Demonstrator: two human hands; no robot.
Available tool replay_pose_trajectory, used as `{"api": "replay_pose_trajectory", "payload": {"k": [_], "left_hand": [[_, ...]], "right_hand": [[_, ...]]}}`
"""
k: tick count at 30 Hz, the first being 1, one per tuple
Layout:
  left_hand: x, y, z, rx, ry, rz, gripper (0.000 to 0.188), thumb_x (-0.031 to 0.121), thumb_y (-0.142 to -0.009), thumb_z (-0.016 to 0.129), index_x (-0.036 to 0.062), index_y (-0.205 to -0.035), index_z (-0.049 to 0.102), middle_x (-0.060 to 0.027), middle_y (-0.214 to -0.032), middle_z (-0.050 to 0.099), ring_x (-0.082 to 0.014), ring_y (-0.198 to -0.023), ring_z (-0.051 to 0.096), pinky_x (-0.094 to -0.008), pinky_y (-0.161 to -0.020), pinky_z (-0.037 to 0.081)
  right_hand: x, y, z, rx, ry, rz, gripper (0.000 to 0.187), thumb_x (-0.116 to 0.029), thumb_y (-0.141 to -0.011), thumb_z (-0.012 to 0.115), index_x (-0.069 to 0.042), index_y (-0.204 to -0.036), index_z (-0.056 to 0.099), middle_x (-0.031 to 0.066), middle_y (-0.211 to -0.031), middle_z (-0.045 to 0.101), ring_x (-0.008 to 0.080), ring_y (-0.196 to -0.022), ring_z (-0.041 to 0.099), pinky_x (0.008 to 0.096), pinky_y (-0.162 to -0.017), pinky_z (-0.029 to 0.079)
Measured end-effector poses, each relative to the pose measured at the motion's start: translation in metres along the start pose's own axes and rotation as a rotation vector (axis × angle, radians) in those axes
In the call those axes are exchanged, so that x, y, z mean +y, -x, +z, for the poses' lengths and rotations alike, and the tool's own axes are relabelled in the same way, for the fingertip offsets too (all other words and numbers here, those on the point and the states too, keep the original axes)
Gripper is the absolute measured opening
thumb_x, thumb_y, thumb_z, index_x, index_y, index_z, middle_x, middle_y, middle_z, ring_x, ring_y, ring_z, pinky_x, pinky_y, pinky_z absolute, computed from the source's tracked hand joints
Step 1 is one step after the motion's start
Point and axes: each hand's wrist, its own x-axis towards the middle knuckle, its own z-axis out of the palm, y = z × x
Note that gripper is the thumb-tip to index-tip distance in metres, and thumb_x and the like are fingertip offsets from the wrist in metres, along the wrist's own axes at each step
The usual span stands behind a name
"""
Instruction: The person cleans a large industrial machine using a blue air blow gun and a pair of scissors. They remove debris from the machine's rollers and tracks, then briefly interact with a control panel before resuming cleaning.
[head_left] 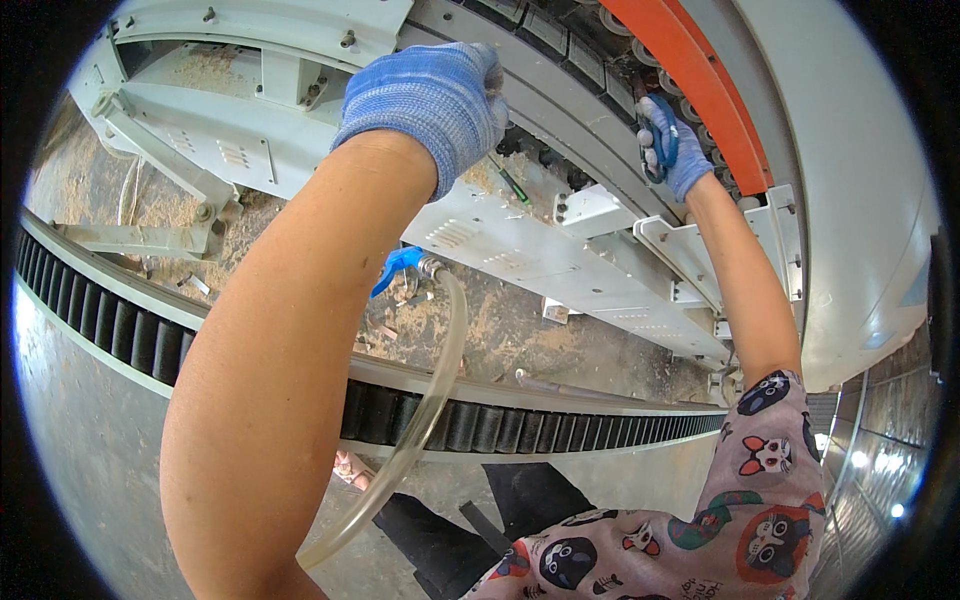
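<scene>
My left hand (425, 105) wears a blue knitted glove and is closed at the edge of the long grey machine rail (560, 115). Its fingers curl out of sight, so what they hold, if anything, is hidden. My right hand (678, 152), gloved too, reaches to the far right between the rail and a curved orange guard (700, 75). Its fingers close round a dark blue looped handle (663, 140), whose tool I cannot make out. Behind my left forearm shows a blue air gun (400, 267), partly hidden, with a clear hose (440, 380) running down from its metal fitting.
A curved black roller track (480, 425) crosses between me and the machine. White machine panels (500, 240) and a metal leg (150, 150) stand beyond it. Wood shavings and scraps litter the floor (500, 315). A green-handled tool (513, 185) lies by the panel. A large white cover (850, 200) curves at right.
</scene>
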Motion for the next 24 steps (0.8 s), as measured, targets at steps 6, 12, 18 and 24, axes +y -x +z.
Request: {"api": "replay_pose_trajectory", "payload": {"k": [6,12,18,24], "left_hand": [[0.002,-0.002,0.001,-0.002,-0.007,-0.003,0.026,0.038,-0.085,0.054,0.0199,-0.103,0.062,-0.0100,-0.092,0.067,-0.0304,-0.087,0.063,-0.0401,-0.080,0.050],[0.006,-0.005,-0.009,-0.025,0.003,-0.016,0.025,0.037,-0.086,0.054,0.0199,-0.103,0.062,-0.0097,-0.092,0.067,-0.0304,-0.088,0.063,-0.0402,-0.079,0.050],[0.009,-0.005,-0.010,-0.038,0.036,0.000,0.024,0.036,-0.086,0.055,0.0205,-0.102,0.062,-0.0087,-0.091,0.068,-0.0301,-0.088,0.063,-0.0400,-0.079,0.050],[0.005,0.000,-0.018,-0.026,0.030,-0.024,0.023,0.035,-0.085,0.055,0.0203,-0.101,0.062,-0.0077,-0.091,0.068,-0.0297,-0.087,0.063,-0.0400,-0.079,0.049]], "right_hand": [[-0.026,-0.001,-0.012,-0.168,-0.004,0.202,0.028,-0.046,-0.081,0.064,-0.019,-0.086,0.059,-0.0023,-0.054,0.055,0.0102,-0.035,0.045,0.0233,-0.034,0.037],[-0.037,-0.004,-0.011,-0.145,0.095,0.113,0.028,-0.046,-0.083,0.062,-0.019,-0.085,0.057,-0.0033,-0.054,0.054,0.0084,-0.035,0.044,0.0223,-0.034,0.035],[-0.038,-0.003,-0.015,-0.133,0.096,0.122,0.027,-0.044,-0.084,0.063,-0.018,-0.084,0.056,-0.0032,-0.055,0.054,0.0077,-0.035,0.044,0.0221,-0.033,0.034],[-0.047,0.004,0.001,-0.067,0.170,0.120,0.027,-0.044,-0.083,0.064,-0.018,-0.083,0.055,-0.0026,-0.055,0.055,0.0078,-0.035,0.044,0.0222,-0.033,0.032]]}}
